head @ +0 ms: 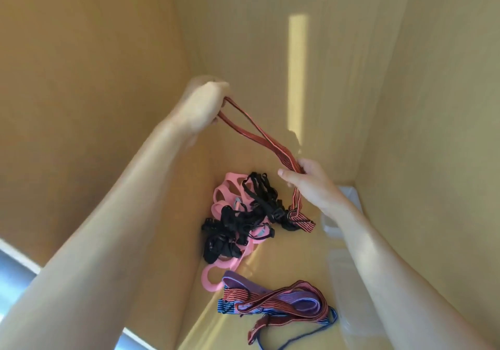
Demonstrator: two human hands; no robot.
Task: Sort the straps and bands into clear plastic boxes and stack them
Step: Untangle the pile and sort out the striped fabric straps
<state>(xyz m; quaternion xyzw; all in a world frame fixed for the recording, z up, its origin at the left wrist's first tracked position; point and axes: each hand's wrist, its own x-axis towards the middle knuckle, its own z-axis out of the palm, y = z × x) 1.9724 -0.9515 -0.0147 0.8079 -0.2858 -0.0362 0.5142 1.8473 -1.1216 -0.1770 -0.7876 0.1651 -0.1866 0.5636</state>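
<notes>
Red-striped strap, stretched between both hands above the yellow surface: the left hand grips its looped end in a closed fist at 11 o'clock, while the right hand pinches it lower down, at 3 o'clock. At 6 o'clock from the strap lies a tangle of black straps over pink bands; farther toward 6 o'clock rests a pile of purple, red and blue bands, with a clear plastic box at the right edge.

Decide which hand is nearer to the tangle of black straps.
Right. The right hand holds the red striped band just beside the black straps; the left hand grips the band's other end, higher and farther away.
</notes>
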